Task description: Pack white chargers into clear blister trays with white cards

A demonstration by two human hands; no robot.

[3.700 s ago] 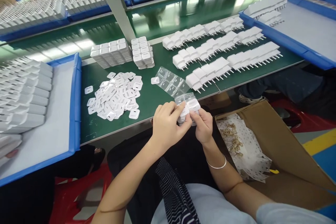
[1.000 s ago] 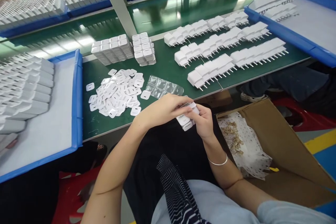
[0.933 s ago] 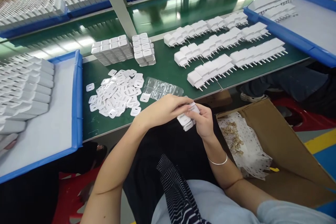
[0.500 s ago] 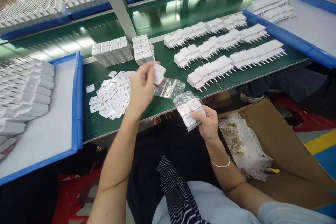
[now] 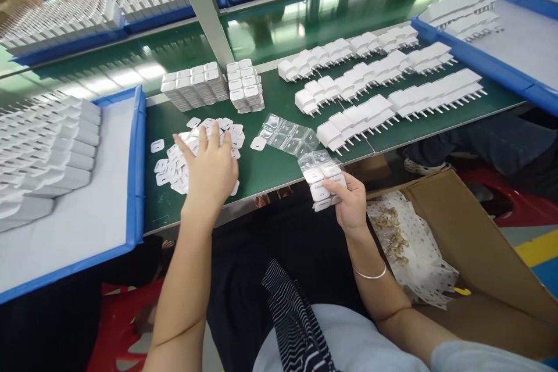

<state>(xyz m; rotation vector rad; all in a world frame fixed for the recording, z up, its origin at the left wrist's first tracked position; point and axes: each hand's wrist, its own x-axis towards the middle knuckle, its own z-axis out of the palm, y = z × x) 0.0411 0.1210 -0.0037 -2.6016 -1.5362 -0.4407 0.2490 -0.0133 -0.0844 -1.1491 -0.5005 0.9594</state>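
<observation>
My left hand (image 5: 211,171) lies over a loose pile of white plastic cards (image 5: 176,167), fingers spread and nothing gripped. Pinched between thumb and fingers of my right hand (image 5: 353,200) is a clear pocket sheet (image 5: 321,177) filled with several white cards, at the table's front edge. An unfilled strip of clear pockets (image 5: 285,133) stretches from it across the green tabletop. One white card (image 5: 258,143) lies flat by the strip's left end. Behind the pile stand neat stacks of pocketed cards (image 5: 196,88) and a smaller stack (image 5: 245,90).
Rows of white plug adapters (image 5: 361,116) line the table to the right. A blue-rimmed tray (image 5: 136,186) with white housings is at left, and another blue tray (image 5: 475,61) at far right. Below right stands an open cardboard box (image 5: 471,232). A metal post (image 5: 204,11) rises behind.
My left hand has moved left and down from the strip to the pile, its fingers opening. The card it held now lies on the table beside the clear strip.
</observation>
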